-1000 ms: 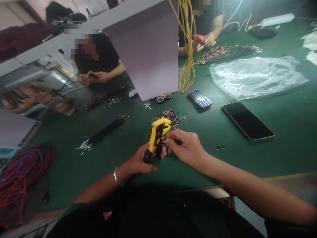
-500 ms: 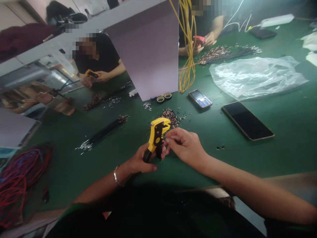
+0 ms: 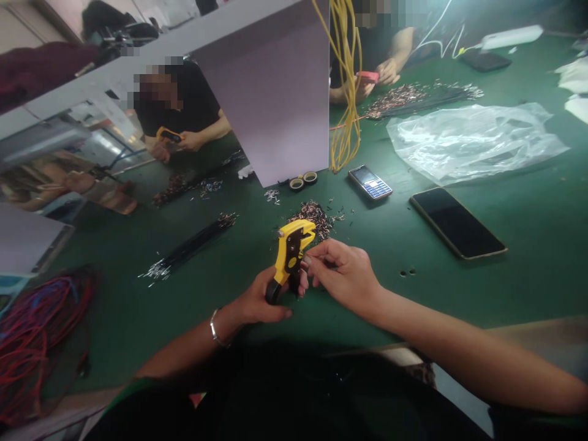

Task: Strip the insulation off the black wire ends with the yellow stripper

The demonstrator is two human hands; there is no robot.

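My left hand (image 3: 266, 300) is wrapped round the handles of a yellow and black wire stripper (image 3: 290, 248), its jaws pointing up and to the right. Close beside the jaws, my right hand (image 3: 346, 269) is closed in a pinch; whatever lies between the fingertips is too small to make out. Just behind the tool lies a heap of short copper and black wire offcuts (image 3: 315, 214). To the left, a bundle of black wires (image 3: 193, 245) with bare, silvery ends rests on the green table (image 3: 367, 343).
A smartphone (image 3: 458, 222), a keypad phone (image 3: 370, 182) and a clear plastic bag (image 3: 473, 141) lie to the right. Two tape rolls (image 3: 303, 180) sit by the upright panel (image 3: 280, 104). Red and blue cables (image 3: 41, 337) are coiled at left. Co-workers sit across the table.
Both hands and the wire stripper keep nearly the same pose. The whole view has shifted very slightly.
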